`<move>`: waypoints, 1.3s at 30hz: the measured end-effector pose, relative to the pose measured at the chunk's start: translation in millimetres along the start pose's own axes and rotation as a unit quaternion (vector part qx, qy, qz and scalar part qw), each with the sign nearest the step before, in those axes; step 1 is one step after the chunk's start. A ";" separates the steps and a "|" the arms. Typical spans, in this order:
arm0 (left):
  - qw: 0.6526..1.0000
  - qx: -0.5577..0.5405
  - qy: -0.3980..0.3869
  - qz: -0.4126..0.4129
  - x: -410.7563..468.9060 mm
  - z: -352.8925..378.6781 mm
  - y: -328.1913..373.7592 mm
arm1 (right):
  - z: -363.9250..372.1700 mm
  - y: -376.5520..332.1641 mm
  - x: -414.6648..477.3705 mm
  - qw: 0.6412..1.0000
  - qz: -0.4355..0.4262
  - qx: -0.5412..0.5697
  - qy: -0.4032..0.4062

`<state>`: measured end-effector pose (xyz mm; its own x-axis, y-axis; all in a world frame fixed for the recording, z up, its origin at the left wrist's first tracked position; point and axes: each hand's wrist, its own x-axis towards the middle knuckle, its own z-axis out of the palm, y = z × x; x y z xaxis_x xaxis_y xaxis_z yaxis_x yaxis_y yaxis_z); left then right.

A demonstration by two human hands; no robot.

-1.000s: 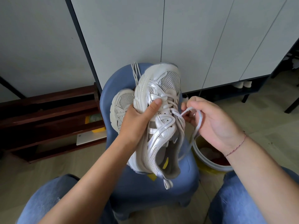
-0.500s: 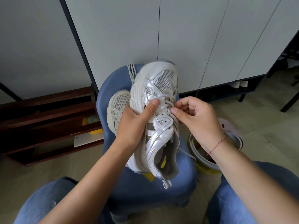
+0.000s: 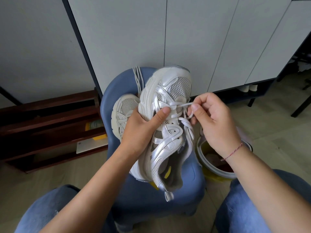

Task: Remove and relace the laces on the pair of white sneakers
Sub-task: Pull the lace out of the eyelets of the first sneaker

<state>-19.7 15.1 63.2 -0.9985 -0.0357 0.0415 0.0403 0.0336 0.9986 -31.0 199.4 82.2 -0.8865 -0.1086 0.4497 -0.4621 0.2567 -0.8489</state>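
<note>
My left hand [image 3: 143,126] grips a white and silver sneaker [image 3: 168,128] round its side, toe pointing away, thumb pressed on the lace rows. My right hand [image 3: 213,121] pinches the white lace [image 3: 182,105] between thumb and forefinger, just right of the upper eyelets, with the lace stretched taut to the shoe. The second sneaker [image 3: 123,111] lies behind my left hand on the blue chair [image 3: 151,190]. A loose lace [image 3: 138,78] hangs over the chair's back edge.
A white bucket with yellow base [image 3: 217,169] stands on the floor right of the chair. A dark wooden shelf rack [image 3: 50,125] is on the left. Grey cabinet doors [image 3: 193,39] rise behind the chair. My knees in jeans [image 3: 50,212] frame the bottom.
My right hand went in to the eyelets and then drew the lace out to the right, now taut. The left hand keeps its grip on the sneaker.
</note>
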 end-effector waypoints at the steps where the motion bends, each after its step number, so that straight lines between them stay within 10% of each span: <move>1: 1.000 -0.002 -0.001 -0.005 -0.1 0.6 -0.4 | -1.5 1.1 1.9 1.000 0.015 0.007 -0.007; 10: 0.999 -0.027 -0.002 -0.028 -0.3 -0.6 -2.3 | -7.2 14.5 -0.6 0.978 0.171 0.103 -0.068; 16: 0.998 -0.042 -0.022 -0.041 -1.8 -0.8 -0.1 | 4.0 11.2 -3.8 0.988 0.118 0.085 -0.045; 23: 0.997 -0.046 -0.027 -0.060 -4.1 -1.1 3.5 | -12.5 8.5 10.1 0.778 0.300 0.549 -0.052; 30: 0.996 -0.055 -0.018 -0.062 -3.2 -1.7 3.1 | 6.4 11.2 -4.0 0.957 0.227 0.149 -0.100; 39: 0.997 -0.054 -0.020 -0.056 -3.1 -2.2 2.3 | -0.5 10.3 -6.5 0.978 0.122 0.020 -0.165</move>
<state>-16.5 13.1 65.5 -0.9976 0.0061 -0.0686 -0.0689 -0.0765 0.9947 -30.0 203.2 70.7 -0.9264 -0.3555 0.1240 -0.2310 0.2767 -0.9328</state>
